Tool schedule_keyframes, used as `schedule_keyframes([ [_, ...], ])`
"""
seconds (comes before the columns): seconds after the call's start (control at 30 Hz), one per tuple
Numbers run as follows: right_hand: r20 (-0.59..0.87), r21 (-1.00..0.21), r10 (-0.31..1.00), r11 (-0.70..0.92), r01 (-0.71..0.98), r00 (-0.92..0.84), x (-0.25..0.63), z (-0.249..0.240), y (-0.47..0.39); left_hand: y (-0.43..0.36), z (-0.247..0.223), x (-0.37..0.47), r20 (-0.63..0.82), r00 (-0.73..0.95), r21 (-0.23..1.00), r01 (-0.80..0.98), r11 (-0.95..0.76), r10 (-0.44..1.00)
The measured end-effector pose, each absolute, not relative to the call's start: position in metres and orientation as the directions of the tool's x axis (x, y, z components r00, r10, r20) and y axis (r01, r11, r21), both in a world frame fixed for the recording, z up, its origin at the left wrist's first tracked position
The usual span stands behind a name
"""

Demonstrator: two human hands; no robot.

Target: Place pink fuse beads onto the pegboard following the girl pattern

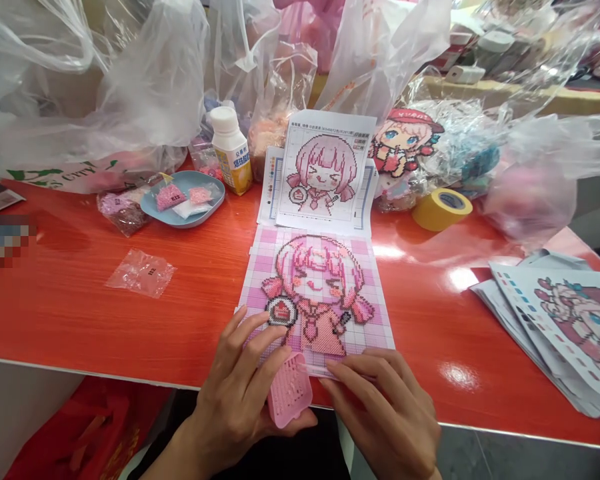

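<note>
My left hand (245, 380) grips a small pink ridged bead tray (291, 395) at the table's front edge, tilted, with loose beads in its grooves. Between the thumb and fingers of my right hand (385, 400) is a thin pale stick-like tool (316, 369). Its tip points left, at the tray's upper edge; whether it touches is unclear. Just beyond both hands lies a pegboard (253, 273) bearing a fuse-bead picture (320, 293) of a pink-haired character holding a round cake plate. Behind it leans a printed pattern sheet (325, 173) of the same character.
At the left are a blue dish (215, 212) with bead bags, a clear bead bag (141, 273) and a yogurt bottle (231, 150). Yellow tape (441, 210) and a finished bead figure (405, 141) stand right of the pattern. Printed sheets (560, 333) pile at the right; plastic bags (150, 87) crowd the back.
</note>
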State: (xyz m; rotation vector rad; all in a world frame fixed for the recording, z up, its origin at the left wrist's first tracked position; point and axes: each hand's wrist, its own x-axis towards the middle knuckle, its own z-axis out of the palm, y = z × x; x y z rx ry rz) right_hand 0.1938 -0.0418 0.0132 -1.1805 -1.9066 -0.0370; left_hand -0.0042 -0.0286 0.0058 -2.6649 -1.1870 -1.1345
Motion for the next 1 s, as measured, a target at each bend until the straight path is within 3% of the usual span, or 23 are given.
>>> schedule_keyframes([
  [1.0, 0.682, -0.349, 0.721, 0.466, 0.813, -0.121, 0.205, 0.011, -0.042, -0.026, 0.013, 0.000, 0.649, 0.447, 0.206, 0.676, -0.708, 0.616],
])
